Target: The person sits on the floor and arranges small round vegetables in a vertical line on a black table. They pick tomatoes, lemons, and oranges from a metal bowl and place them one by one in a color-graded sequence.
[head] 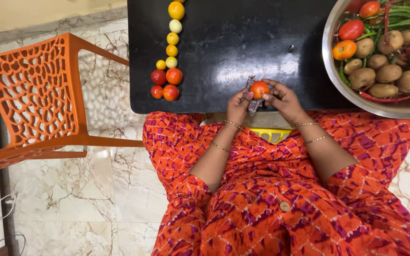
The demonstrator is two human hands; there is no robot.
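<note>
Nearest the camera, the left hand (238, 105) and the right hand (282, 98) met at the near edge of the black table (224, 42). Both had their fingers curled in around a small red-orange tomato (259, 88), pinching it between the fingertips, with a patterned cloth (252, 100) bunched under it and partly hidden by the fingers. A yellow object (272, 135) peeked out below the wrists, mostly covered, so its kind could not be told. Farther left on the table stood a line of tomatoes (171, 52), red at the near end, yellow and pale toward the far end, the last one cut off by the frame. At the far right a steel bowl (338, 80), cropped by the frame, held potatoes (389, 72), green beans and more tomatoes. An orange chair (34, 95) stood to the left on the marble floor.
</note>
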